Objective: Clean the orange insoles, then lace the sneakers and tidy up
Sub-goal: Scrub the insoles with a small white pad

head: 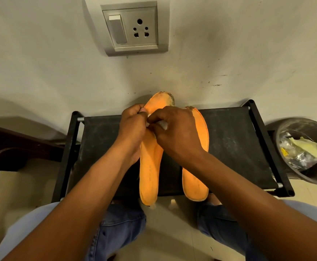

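A scuffed white wall with a switch socket (134, 28) backs a black fabric rack (233, 147). One orange insole (199, 147) lies on it. The left hand (133, 127) grips the other insole (150, 166), lifted; the right hand (174, 132) pinches a white wipe (163, 125) against it. The floppy insole could fold or slip under rubbing.

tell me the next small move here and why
Probably wipe the white cloth up toward the toe of the left insole. Both hands, left hand and right hand, pinch the cloth at mid-insole, and dark grime shows at the toe tip. The right insole lies on the rack.
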